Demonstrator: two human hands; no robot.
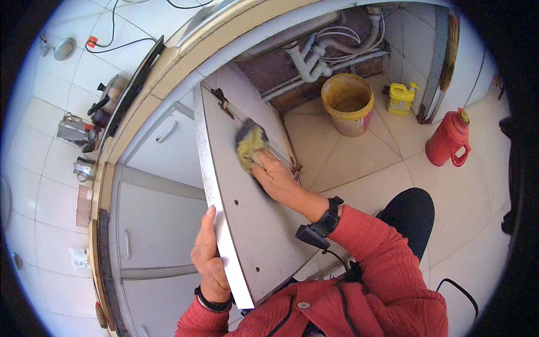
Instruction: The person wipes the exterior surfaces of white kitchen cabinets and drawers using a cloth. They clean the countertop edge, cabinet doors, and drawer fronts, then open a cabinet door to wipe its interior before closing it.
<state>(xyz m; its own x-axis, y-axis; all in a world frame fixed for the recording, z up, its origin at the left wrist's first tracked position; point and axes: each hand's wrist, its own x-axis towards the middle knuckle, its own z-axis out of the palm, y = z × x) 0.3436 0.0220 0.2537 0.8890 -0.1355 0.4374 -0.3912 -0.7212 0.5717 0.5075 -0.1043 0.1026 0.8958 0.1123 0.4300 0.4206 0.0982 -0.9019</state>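
Observation:
A white cabinet door (252, 219) stands swung out from under the counter, its inner face towards me. My right hand (276, 175) presses a yellow and dark cleaning cloth (252, 145) against the upper part of that face, just below a rusty hinge (223, 103). Lower on the panel are small dark holes. My left hand (212, 257) grips the door's outer edge, thumb along the bright edge strip; the fingers behind the door are partly hidden. Both wrists wear black bands.
Beneath the sink drainpipes (307, 67) stands a yellow-rimmed bucket (347, 105), with a yellow jug (401, 99) to its right. A red thermos flask (448, 137) stands on the tiled floor. Pots and utensils line the counter at left, above closed cabinet doors (162, 223).

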